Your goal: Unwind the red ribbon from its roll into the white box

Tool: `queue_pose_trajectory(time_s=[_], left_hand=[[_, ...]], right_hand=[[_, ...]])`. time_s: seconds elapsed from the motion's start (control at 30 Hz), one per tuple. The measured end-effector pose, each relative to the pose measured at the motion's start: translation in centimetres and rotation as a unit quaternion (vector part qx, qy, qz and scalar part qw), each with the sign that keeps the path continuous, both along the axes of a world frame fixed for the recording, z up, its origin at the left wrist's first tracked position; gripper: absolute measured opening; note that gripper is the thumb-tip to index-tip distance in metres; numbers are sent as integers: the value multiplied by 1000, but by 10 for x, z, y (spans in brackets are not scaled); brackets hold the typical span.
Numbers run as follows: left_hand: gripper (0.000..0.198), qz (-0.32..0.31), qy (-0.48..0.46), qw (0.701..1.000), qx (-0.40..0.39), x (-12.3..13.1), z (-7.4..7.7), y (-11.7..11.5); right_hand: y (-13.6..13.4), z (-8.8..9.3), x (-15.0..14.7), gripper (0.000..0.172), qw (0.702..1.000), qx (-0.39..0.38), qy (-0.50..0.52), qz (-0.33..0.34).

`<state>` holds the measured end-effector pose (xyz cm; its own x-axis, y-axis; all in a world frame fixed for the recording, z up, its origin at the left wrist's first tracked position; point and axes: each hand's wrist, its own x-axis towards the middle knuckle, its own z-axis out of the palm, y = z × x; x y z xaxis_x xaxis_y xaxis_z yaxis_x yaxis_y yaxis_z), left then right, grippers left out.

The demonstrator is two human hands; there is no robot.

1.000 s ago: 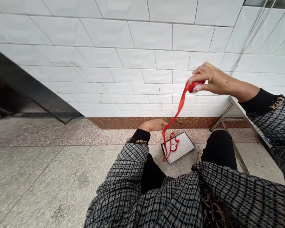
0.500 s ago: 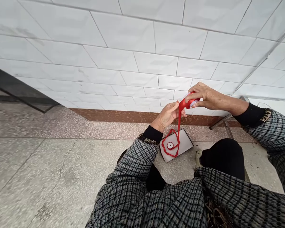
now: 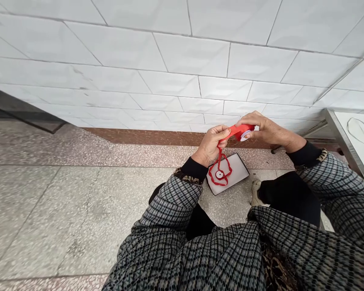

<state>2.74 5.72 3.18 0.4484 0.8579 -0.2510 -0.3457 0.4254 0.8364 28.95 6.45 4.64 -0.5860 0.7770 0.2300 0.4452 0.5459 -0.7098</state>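
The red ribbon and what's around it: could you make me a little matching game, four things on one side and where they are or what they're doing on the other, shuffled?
Things
1. Left hand
2. Right hand
3. White disc
4. Box

Place or state
A. Lies directly on the floor
B. Holds the spool
C. Sits among loops of ribbon, away from both hands
D. Pinches the red ribbon where it stretches out from the spool

Right pairs: 1-D, 2-B, 3-C, 4-A
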Motion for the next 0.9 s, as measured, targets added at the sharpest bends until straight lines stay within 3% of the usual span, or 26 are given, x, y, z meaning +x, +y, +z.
queue_pose_trajectory(time_s=[0.1,0.17,0.3,0.4,0.53,0.7,0.9], left_hand=[[41,-14,20,1000,-18,0,-2,-5],[41,-34,35,998,-31,0,-4,-7],[39,-35,62,996,-51,-2,-7,-10],[45,-38,78,994,-64,-4,-7,-12],[50,-45,92,992,-78,-5,-5,-14],[49,-53,97,991,-77,-5,-9,-17],[51,-62,97,992,-52,-8,-12,-15]], right_hand=[[-11,-28,-4,77,995,-45,28,-87],[-16,-46,-6,87,990,-54,20,-130],[-17,-66,-7,66,988,-61,-29,-141],[-16,-66,-3,53,989,-70,-46,-122],[-18,-61,0,54,988,-95,-25,-118],[-20,-63,-2,56,976,-155,81,-132],[-21,-61,2,63,937,-251,200,-142]])
